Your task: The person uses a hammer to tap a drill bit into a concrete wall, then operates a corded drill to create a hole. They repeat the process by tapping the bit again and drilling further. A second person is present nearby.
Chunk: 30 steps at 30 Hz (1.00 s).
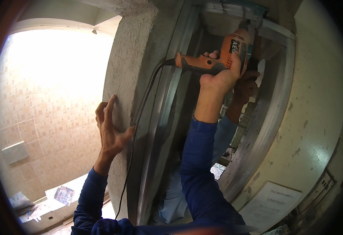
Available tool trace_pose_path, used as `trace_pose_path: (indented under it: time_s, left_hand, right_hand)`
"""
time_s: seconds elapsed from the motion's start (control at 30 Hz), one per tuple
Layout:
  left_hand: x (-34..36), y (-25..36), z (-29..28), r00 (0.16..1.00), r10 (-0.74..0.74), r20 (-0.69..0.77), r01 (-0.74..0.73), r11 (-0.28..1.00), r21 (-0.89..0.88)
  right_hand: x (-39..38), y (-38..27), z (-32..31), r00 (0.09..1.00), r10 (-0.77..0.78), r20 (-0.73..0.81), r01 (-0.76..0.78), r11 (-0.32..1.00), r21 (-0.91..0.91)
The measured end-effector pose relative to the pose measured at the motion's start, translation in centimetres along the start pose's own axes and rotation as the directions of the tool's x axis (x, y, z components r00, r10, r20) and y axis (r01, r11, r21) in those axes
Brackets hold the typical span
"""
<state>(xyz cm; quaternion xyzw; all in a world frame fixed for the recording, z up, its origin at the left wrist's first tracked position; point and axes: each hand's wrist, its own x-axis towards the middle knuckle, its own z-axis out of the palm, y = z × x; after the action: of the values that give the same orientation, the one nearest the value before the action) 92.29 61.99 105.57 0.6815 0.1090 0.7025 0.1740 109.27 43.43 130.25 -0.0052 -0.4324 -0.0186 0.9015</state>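
My right hand (224,76) is raised and wrapped around an orange and black corded power drill (208,62). The drill's front end points up at the top of a metal frame (234,12); whether its bit touches the metal is hard to make out. From its handle a black cord (141,105) runs down past my left thumb. Spread fingers of my left hand (110,129) lie against the edge of a rough concrete pillar (126,74). Behind my right forearm shows another hand (245,87) with a paler sleeve, possibly a reflection.
Left of the pillar, a bright opening shows a tiled wall (57,129) and a ledge with papers (63,194). A grey metal upright (161,125) stands beside the pillar. On the right is a cream panel (312,117) with a paper sheet (272,205) attached.
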Motion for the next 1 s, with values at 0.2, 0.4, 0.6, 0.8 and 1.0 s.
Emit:
trace_pose_path:
  time_s: [0.2, 0.4, 0.6, 0.8, 1.0]
  left_hand:
    - [0.1, -0.5, 0.3, 0.996, 0.07, -0.046, -0.071, 0.997, -0.004]
    - [0.6, -1.9, 0.5, 0.978, 0.2, -0.052, -0.198, 0.979, 0.047]
    - [0.5, -0.9, 0.9, 0.998, 0.063, -0.021, -0.062, 0.997, 0.043]
    - [0.5, -0.7, 0.4, 0.997, 0.075, -0.034, -0.073, 0.996, 0.044]
    - [0.4, -0.5, 0.4, 0.999, 0.049, -0.017, -0.049, 0.999, 0.0]
  right_hand:
    - [0.4, 0.0, -0.1, 0.999, 0.021, 0.043, -0.021, 1.0, -0.009]
    - [3.8, -0.1, -2.1, 0.984, 0.093, 0.151, -0.111, 0.987, 0.12]
    - [6.5, -1.1, -3.3, 0.977, 0.164, 0.134, -0.193, 0.952, 0.239]
    - [4.7, -1.3, -1.7, 0.948, 0.262, 0.182, -0.303, 0.919, 0.252]
    - [1.0, 0.9, 0.0, 0.999, -0.016, -0.035, 0.013, 0.996, -0.084]
